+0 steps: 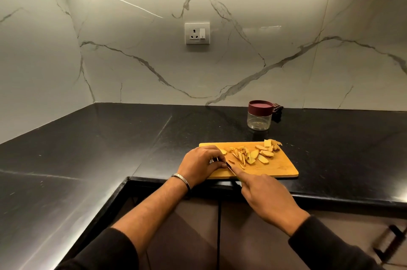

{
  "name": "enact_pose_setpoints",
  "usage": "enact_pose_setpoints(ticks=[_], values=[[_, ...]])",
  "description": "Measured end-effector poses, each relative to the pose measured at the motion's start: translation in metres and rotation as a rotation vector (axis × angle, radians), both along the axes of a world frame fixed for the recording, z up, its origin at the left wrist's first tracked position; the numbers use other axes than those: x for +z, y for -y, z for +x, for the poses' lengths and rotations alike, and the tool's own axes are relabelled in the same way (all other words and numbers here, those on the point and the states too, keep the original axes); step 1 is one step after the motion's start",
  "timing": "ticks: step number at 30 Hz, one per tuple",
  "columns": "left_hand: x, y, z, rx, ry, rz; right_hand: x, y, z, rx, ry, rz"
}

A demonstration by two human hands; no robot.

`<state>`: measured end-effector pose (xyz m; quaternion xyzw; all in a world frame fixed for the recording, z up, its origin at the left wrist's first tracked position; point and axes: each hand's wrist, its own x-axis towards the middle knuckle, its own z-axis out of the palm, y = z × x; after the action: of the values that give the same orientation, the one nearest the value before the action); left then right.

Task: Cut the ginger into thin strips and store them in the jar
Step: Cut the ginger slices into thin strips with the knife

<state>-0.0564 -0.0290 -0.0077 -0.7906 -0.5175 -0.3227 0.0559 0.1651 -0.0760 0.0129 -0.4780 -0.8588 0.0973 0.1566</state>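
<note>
Ginger slices (263, 154) and a small heap of cut strips (240, 155) lie on our cutting board (279, 168) at the table's front edge. Our right hand (264, 194) grips the knife (230, 167), forefinger along the blade; our left hand (201, 162) curls its fingers at the blade, over something we cannot make out. Slicing seems midway. Next, more thin cuts; the lidded jar (259, 115) waits well behind.

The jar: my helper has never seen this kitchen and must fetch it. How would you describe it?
Look along the black countertop toward the marble back wall, past the far right corner of the wooden cutting board. The jar stands there, upright and closed. It is small and clear with a maroon lid, unlike the dark object right behind it.
</note>
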Motion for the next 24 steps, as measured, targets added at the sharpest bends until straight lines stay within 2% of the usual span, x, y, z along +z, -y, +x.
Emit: enact_pose_setpoints(ticks=[3,12,19,24], values=[[0.000,0.000,0.000,0.010,0.011,-0.007,0.000,0.008,0.009,-0.010,0.012,0.024],[0.002,0.002,0.002,0.014,-0.002,-0.022,0.004,0.024,0.020,-0.067,0.206,0.187],[0.002,0.000,0.001,-0.016,-0.085,-0.058,0.002,0.025,0.018,-0.063,0.184,0.162],[0.002,0.002,0.001,-0.026,0.019,-0.007,-0.005,0.020,0.017,-0.058,0.058,0.075]])
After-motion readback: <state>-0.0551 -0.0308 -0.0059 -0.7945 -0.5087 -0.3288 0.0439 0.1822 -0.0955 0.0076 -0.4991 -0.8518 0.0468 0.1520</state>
